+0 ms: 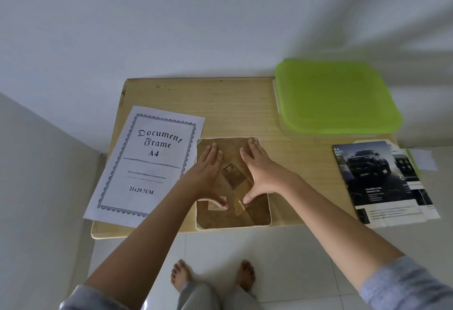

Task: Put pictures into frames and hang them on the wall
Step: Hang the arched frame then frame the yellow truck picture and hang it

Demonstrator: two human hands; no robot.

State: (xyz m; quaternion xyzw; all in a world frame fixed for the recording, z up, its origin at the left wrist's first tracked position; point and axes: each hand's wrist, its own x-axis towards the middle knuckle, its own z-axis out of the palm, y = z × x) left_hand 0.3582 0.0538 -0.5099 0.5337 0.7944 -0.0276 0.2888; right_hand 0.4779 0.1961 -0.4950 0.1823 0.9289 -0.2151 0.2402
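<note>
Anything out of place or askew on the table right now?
Two things overhang the table: the Document Frame sheet pokes past the front-left edge, tilted, and the car brochure hangs off the right. The frame lies face-down, both hands flat on it.

Frame (pixel 259 216) on table (pixel 245 104), sheet (pixel 147 162) left, brochure (pixel 382 182) right.

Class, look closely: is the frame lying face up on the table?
No. The frame lies face down, its brown backing board and stand showing, with both hands pressed flat on it.
</note>
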